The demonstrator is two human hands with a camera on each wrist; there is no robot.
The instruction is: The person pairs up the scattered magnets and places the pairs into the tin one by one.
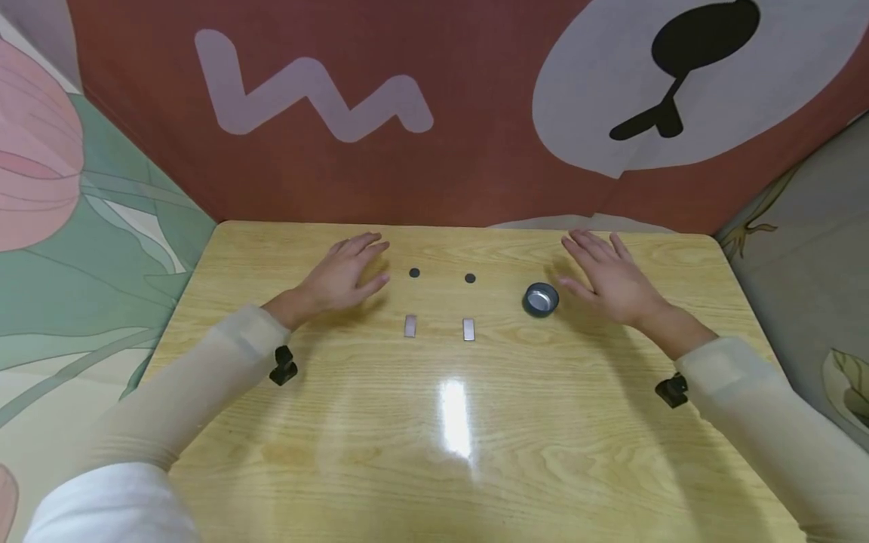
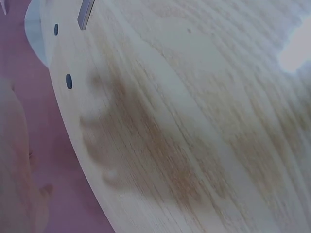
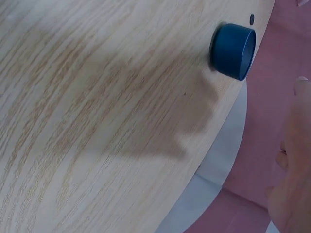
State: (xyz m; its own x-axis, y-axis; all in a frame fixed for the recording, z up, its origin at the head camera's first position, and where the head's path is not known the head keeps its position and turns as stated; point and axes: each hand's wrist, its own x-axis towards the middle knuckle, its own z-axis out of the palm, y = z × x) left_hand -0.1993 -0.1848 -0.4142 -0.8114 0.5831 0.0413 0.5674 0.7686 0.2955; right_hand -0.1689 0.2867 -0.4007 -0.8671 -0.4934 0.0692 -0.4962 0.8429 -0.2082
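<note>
My left hand (image 1: 339, 275) hovers over the far left part of the table with its fingers extended and holds nothing. On the other side my right hand (image 1: 611, 279) is likewise held above the wood, fingers extended, nothing in it. Nearest to it stands a small round dark cup (image 1: 541, 299), open side up, which looks blue in the right wrist view (image 3: 233, 51). Between the hands lie two small black discs, a left disc (image 1: 414, 272) and a right disc (image 1: 470, 277). Closer to me lie two small rectangular shiny pieces, a left piece (image 1: 410, 326) and a right piece (image 1: 469, 329).
The wooden table (image 1: 380, 467) ends at a red-brown patterned backdrop (image 1: 475, 173). Patterned cloth also hangs along the left (image 1: 122, 264) and right sides. A bright light reflection lies on the tabletop in front of the small pieces.
</note>
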